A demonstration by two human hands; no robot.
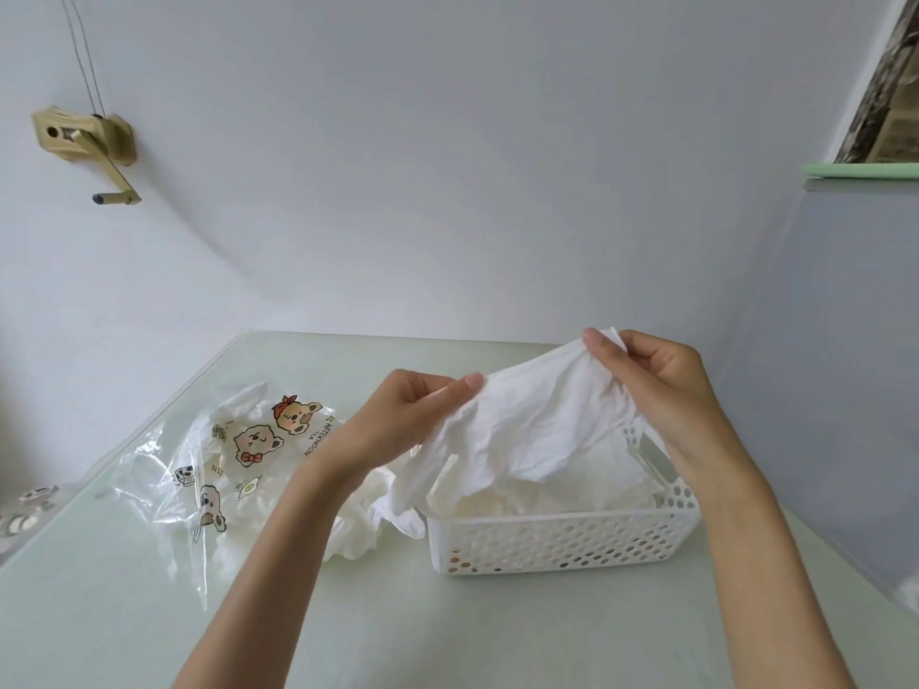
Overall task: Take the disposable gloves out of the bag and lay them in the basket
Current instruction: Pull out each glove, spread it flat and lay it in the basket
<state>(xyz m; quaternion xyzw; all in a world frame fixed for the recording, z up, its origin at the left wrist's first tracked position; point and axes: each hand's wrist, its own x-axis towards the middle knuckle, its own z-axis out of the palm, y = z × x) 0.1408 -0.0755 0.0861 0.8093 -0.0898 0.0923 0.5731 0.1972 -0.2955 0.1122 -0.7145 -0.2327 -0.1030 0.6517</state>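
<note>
A white disposable glove hangs stretched between both hands above the basket. My left hand pinches its left cuff edge, and my right hand pinches the right edge, held higher. Its fingers dangle down to the left of the white perforated basket, which holds more white gloves. The clear plastic bag with cartoon bear prints lies on the table to the left, with crumpled white gloves inside. A loose heap of gloves lies between the bag and the basket.
The pale green table stands against a white wall. A brass hand crank is fixed to the wall at the upper left. Small patterned objects sit at the table's left edge. A grey panel rises on the right.
</note>
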